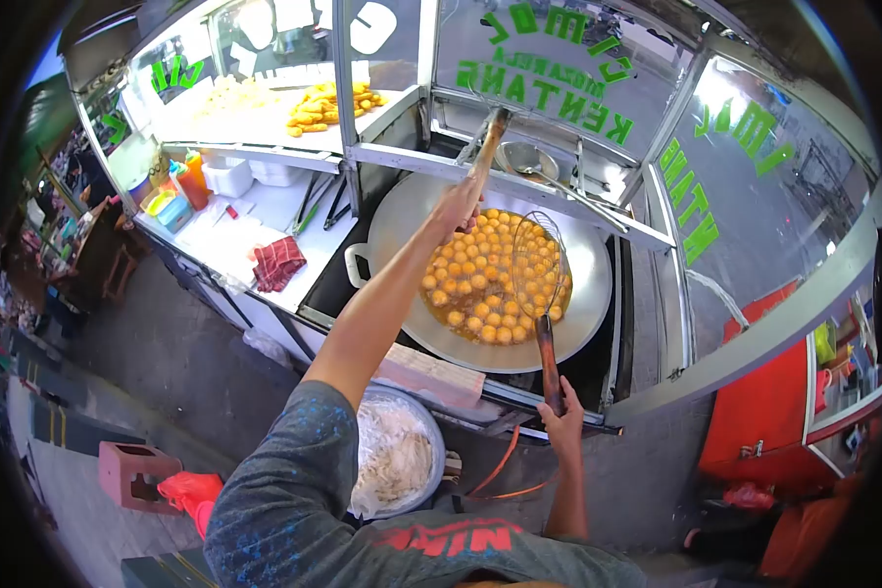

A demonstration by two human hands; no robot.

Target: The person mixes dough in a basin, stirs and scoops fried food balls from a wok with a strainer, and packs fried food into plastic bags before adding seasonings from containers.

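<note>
My right hand [564, 421] is closed around the dark wooden handle of a wire whisk [549, 358]. The whisk's looped wire head lies over the round golden balls [480, 269] frying in oil inside a wide metal wok [588, 309]. My left hand [458, 213] reaches across the wok's far left part, its fingers closed at the lower end of a wooden handle [490, 145]. That handle slants up to the metal ledge behind the wok; what tool it belongs to is unclear.
A metal ladle [529, 160] rests behind the wok. Left are tongs [314, 196], a red checked cloth [278, 263], sauce bottles [192, 181] and fried sticks [328, 106]. Below stands a basin [426, 421] of white floury stuff. Glass panels [559, 69] and metal frame posts surround the stove.
</note>
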